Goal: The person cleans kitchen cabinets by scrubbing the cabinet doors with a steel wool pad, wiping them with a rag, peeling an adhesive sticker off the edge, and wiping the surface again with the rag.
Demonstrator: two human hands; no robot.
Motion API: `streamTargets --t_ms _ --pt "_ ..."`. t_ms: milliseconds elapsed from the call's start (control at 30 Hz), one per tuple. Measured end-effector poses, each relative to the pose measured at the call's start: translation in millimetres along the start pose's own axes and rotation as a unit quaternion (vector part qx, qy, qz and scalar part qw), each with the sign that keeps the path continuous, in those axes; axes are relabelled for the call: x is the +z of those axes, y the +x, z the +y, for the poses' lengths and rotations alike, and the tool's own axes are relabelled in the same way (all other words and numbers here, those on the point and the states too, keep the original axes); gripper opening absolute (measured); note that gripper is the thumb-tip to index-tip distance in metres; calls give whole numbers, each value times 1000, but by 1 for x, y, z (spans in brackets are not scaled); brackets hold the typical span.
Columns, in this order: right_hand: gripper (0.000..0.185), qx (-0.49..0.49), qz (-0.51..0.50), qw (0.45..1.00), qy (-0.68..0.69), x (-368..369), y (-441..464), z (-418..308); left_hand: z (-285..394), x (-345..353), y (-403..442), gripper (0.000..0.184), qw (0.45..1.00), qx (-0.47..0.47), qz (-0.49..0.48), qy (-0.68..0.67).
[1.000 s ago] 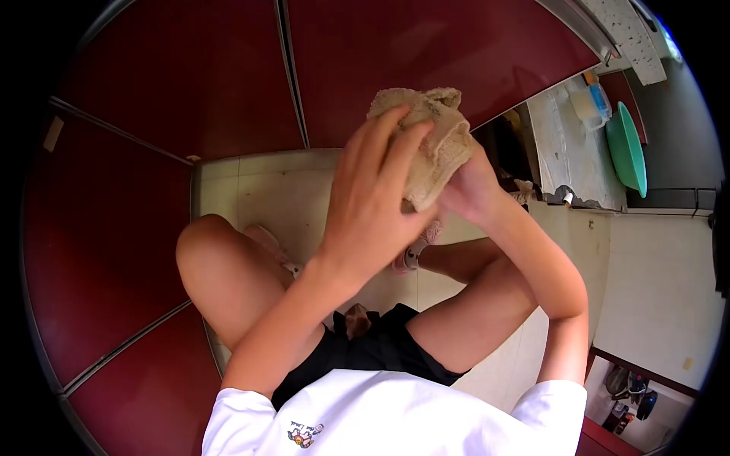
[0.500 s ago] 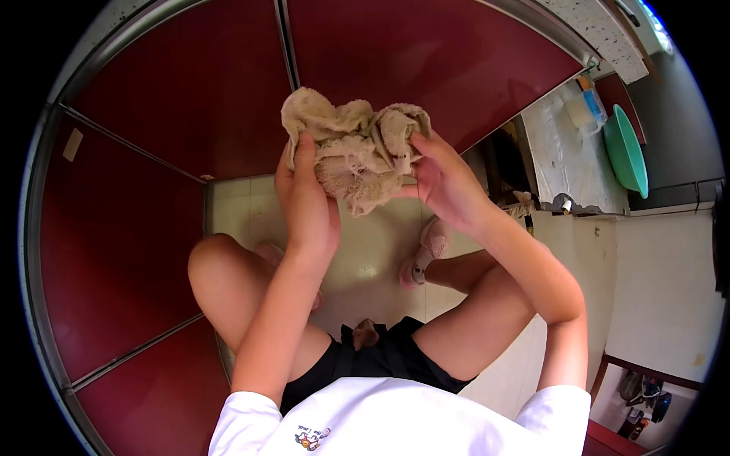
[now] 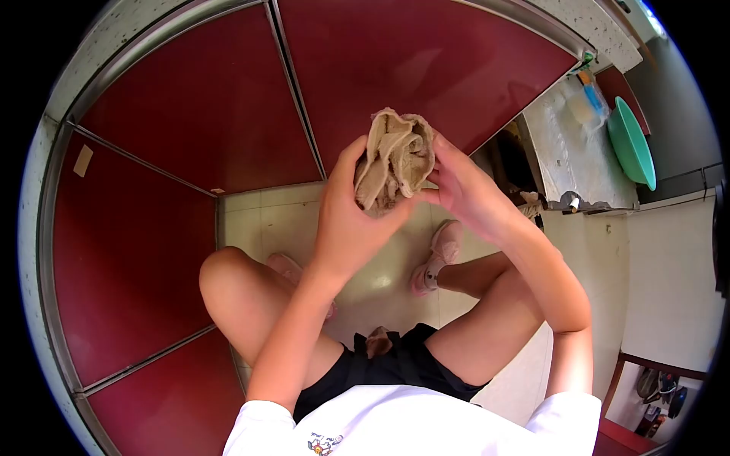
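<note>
A beige, soiled cloth (image 3: 394, 156) is bunched into a folded wad between my two hands, held up in front of the red cabinet doors. My left hand (image 3: 353, 209) wraps round its left and lower side, thumb underneath. On the other side, my right hand (image 3: 465, 182) presses the cloth's right edge with the fingers, the thumb reaching in below. Some of the fingers are hidden behind the cloth.
Red cabinet doors (image 3: 198, 99) with metal edging stand close in front and at the left. At the right, a low worn surface (image 3: 566, 152) bears a green basin (image 3: 631, 144) and a plastic container (image 3: 587, 105). My pink shoes (image 3: 446, 242) rest on the tiled floor (image 3: 380, 281).
The cloth, spread wider before, is now gathered into a narrower bundle. My left hand has moved right and closed round it, and the hands are nearer together. The view has shifted slightly.
</note>
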State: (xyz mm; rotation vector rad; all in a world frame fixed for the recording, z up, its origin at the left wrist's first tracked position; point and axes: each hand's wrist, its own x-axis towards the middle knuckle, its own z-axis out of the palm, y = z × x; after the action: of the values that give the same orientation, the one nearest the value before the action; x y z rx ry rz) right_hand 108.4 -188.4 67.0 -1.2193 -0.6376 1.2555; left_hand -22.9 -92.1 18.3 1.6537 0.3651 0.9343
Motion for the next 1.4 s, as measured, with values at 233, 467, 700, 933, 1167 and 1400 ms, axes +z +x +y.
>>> streamTargets --t_ms 233,467,700,933,1167,1400 --pt "65 4 35 994 -102 -6 3 7 -14 -13 7 37 959 -168 131 -187" --pt "46 -3 25 999 -44 -18 11 10 -6 -26 12 40 830 -276 155 -459" --pt "34 -37 81 990 113 -14 9 -5 -4 -21 11 48 861 -284 63 -416" --pt "31 -108 148 980 -77 -29 18 2 -12 -40 25 30 947 -188 56 -252" --pt "28 -228 84 966 -83 -15 -5 -4 0 -46 15 35 956 -167 17 -240" --pt "32 -169 120 976 -62 -9 -9 -20 9 -41 12 46 951 -175 -54 -250"
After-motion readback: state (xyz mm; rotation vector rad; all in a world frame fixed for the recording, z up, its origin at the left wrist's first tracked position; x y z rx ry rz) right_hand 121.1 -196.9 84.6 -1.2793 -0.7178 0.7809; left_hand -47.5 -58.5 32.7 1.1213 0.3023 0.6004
